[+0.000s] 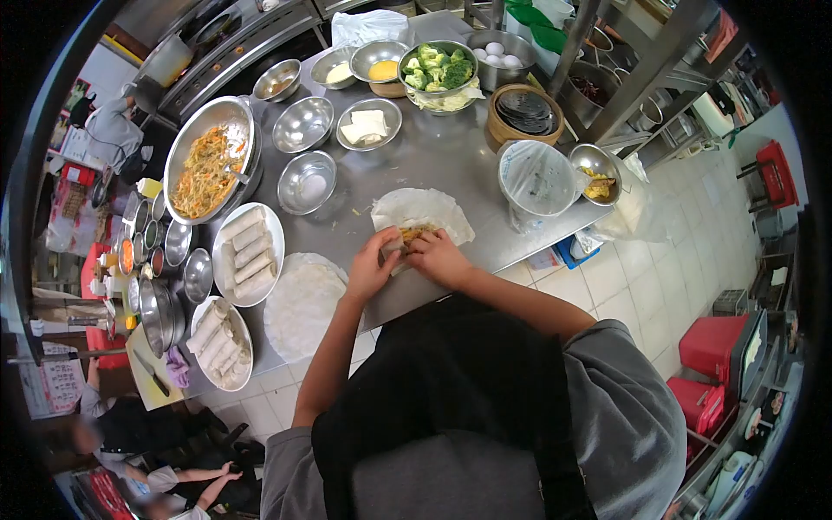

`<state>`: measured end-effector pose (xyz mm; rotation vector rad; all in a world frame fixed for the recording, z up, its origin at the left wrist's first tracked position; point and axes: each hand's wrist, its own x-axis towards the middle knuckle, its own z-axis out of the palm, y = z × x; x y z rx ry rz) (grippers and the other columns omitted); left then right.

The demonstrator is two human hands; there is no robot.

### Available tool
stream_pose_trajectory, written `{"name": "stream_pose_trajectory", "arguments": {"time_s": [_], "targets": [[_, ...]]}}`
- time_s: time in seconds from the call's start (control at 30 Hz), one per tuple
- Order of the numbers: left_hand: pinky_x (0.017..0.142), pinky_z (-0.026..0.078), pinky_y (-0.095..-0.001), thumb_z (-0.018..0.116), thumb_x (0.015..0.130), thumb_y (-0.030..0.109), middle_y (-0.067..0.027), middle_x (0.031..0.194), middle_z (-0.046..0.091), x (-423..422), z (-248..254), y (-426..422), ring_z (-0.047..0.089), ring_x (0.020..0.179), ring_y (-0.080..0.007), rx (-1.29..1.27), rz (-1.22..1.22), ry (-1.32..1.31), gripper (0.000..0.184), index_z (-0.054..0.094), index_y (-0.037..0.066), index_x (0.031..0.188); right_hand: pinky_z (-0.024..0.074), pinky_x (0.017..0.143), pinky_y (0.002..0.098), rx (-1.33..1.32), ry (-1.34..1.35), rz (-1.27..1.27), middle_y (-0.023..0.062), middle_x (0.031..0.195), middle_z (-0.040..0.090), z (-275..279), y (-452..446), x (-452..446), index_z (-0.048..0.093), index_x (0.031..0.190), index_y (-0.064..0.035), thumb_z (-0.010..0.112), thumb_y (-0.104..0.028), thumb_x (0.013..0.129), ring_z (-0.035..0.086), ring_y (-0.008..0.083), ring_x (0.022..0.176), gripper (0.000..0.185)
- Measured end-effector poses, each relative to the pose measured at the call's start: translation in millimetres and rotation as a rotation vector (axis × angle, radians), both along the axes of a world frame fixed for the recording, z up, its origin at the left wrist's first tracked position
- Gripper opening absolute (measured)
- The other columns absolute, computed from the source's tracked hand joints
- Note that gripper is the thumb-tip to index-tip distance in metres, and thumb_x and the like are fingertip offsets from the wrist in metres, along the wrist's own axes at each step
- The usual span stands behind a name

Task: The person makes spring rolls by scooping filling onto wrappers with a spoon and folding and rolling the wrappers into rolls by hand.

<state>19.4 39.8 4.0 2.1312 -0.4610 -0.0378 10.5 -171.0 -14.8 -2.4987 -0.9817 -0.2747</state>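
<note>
A round spring roll wrapper [444,208] lies on the steel table in front of me, with shredded filling [418,232] on its near part. My left hand [374,262] grips the wrapper's left side, fingers curled over the folded edge. My right hand [439,258] has its fingers bent down onto the right end of the filling and the wrapper there. A stack of wrappers [303,305] rests left of my left hand. Rolled spring rolls fill an oval plate [276,279] and a second plate [246,374]. A large bowl [178,143] holds shredded filling and a spoon.
Across the steel table [407,169] are a tofu bowl [387,144], a broccoli bowl [477,73], a bamboo steamer [492,130] and a plastic tub [530,208]. A knife [154,374] lies on a cutting board at left. Other people stand at the left.
</note>
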Motion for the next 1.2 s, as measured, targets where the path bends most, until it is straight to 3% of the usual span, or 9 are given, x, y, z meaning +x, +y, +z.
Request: {"name": "stream_pose_trajectory", "arguments": {"time_s": [0.13, 0.23, 0.33, 0.43, 0.53, 0.63, 0.73, 0.83, 1.2], "targets": [[0.095, 0.05, -0.0369, 0.076, 0.083, 0.01, -0.0088, 0.121, 0.069, 1.1, -3.8, -11.2, 0.064, 0.114, -0.0282, 0.108, 0.036, -0.042, 0.053, 0.056, 0.008, 0.133, 0.0424, 0.092, 0.0438, 0.191, 0.373, -0.156, 0.0054, 0.103, 0.065, 17.8, -16.1, 4.3, 0.07, 0.094, -0.0143, 0.068, -0.023, 0.086, 0.061, 0.0291, 0.103, 0.012], [0.096, 0.049, -0.038, 0.078, 0.082, 0.011, -0.0091, 0.119, 0.07, -0.3, -5.2, -12.5, 0.064, 0.113, -0.0283, 0.096, 0.047, -0.051, 0.053, 0.058, 0.008, 0.131, 0.0449, 0.089, 0.0457, 0.438, 0.493, -0.541, 0.0081, 0.106, 0.067, 15.2, -42.9, 18.4, 0.068, 0.096, -0.0123, 0.069, -0.024, 0.087, 0.062, 0.0323, 0.104, 0.015], [0.097, 0.048, -0.0387, 0.079, 0.081, 0.012, -0.0097, 0.118, 0.07, -0.2, -9.6, -13.2, 0.063, 0.113, -0.0286, 0.067, 0.047, -0.049, 0.054, 0.058, 0.008, 0.13, 0.0466, 0.087, 0.0483, 0.186, 0.231, -0.818, 0.0109, 0.103, 0.068, 12.7, -60.2, 17.5, 0.067, 0.095, -0.0107, 0.072, -0.028, 0.084, 0.062, 0.032, 0.105, 0.021], [0.098, 0.047, -0.0391, 0.079, 0.08, 0.011, -0.0101, 0.119, 0.07, 2.2, -12.2, -13.0, 0.063, 0.113, -0.029, 0.065, 0.037, -0.072, 0.054, 0.058, 0.007, 0.13, 0.0471, 0.087, 0.0488, 0.07, 0.314, -0.853, 0.0131, 0.103, 0.067, 9.5, -59.6, 13.4, 0.067, 0.094, -0.0097, 0.075, -0.033, 0.081, 0.062, 0.0318, 0.105, 0.028], [0.098, 0.046, -0.0394, 0.079, 0.079, 0.011, -0.01, 0.119, 0.069, 1.7, -13.1, -12.0, 0.063, 0.113, -0.0287, 0.069, 0.024, -0.089, 0.055, 0.058, 0.007, 0.129, 0.0467, 0.089, 0.0489, 0.134, 0.611, -0.818, 0.0138, 0.108, 0.066, 5.8, -60.4, 21.1, 0.067, 0.094, -0.009, 0.077, -0.034, 0.077, 0.062, 0.0315, 0.105, 0.031], [0.099, 0.045, -0.0399, 0.079, 0.078, 0.011, -0.0096, 0.119, 0.069, 1.8, -13.1, -11.2, 0.063, 0.112, -0.0287, 0.08, 0.007, -0.112, 0.056, 0.058, 0.007, 0.129, 0.0483, 0.088, 0.0467, 0.169, 0.49, -0.755, 0.0147, 0.107, 0.067, -1.3, -61.2, 25.1, 0.068, 0.093, -0.0088, 0.075, -0.028, 0.077, 0.063, 0.0319, 0.101, 0.026], [0.099, 0.044, -0.0406, 0.079, 0.076, 0.012, -0.0088, 0.118, 0.069, 0.8, -9.5, -11.9, 0.062, 0.111, -0.0294, 0.102, 0.016, -0.138, 0.058, 0.058, 0.007, 0.129, 0.0507, 0.08, 0.0445, 0.296, 0.419, -0.646, 0.0122, 0.088, 0.067, 7.6, -59.2, 28.5, 0.065, 0.098, -0.0073, 0.072, -0.018, 0.077, 0.064, 0.0317, 0.087, 0.025], [0.098, 0.044, -0.0417, 0.078, 0.077, 0.011, -0.0062, 0.119, 0.068, -0.8, -7.3, -13.5, 0.059, 0.112, -0.0286, 0.144, 0.031, -0.138, 0.058, 0.058, 0.01, 0.131, 0.0514, 0.077, 0.0434, 0.614, 0.381, -0.565, 0.0133, 0.088, 0.065, 6.8, -45.3, 29.5, 0.06, 0.106, -0.0065, 0.07, -0.01, 0.077, 0.064, 0.0325, 0.083, 0.031], [0.098, 0.043, -0.0429, 0.074, 0.077, 0.005, -0.0098, 0.12, 0.067, -5.4, -7.9, -18.3, 0.06, 0.111, -0.0319, 0.136, 0.049, -0.207, 0.056, 0.057, 0.008, 0.13, 0.0544, 0.077, 0.0409, 0.509, 0.531, -0.343, 0.0161, 0.094, 0.063, 24.4, 9.7, 16.0, 0.052, 0.115, -0.006, 0.069, -0.001, 0.08, 0.067, 0.0316, 0.086, 0.039]]}}
